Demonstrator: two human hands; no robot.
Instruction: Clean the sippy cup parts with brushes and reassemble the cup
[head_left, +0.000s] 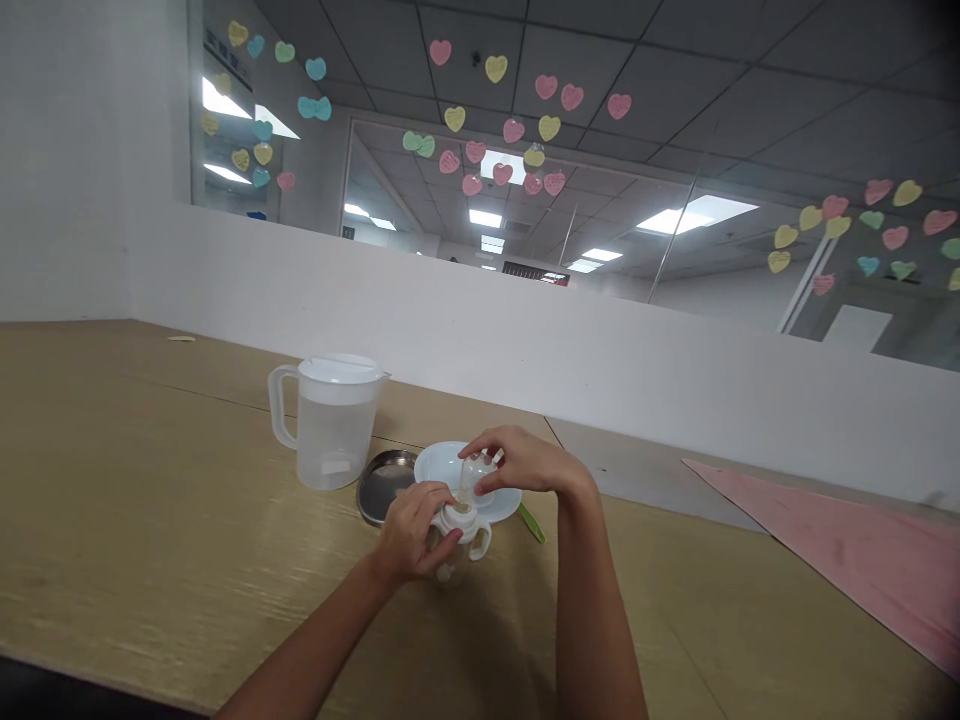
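My left hand (416, 532) is wrapped round the top of a small clear bottle (452, 572) with a white collar and a white side handle (481, 541). Just above the bottle's top, my right hand (517, 462) grips a clear dome-shaped cap (474, 474) between thumb and fingers. The cap is tilted close to the collar; whether the two touch is unclear. Behind both hands lies a white plate (435, 461), partly hidden by them. A round metal tray (384, 484) sits just left of the plate, beside my left hand.
A lidded, translucent pitcher (335, 430) with liquid stands left of the metal tray. A green handle (532, 523) sticks out right of the plate. Pink sheet (862, 550) at the right; white wall (450, 330) behind the table (150, 480).
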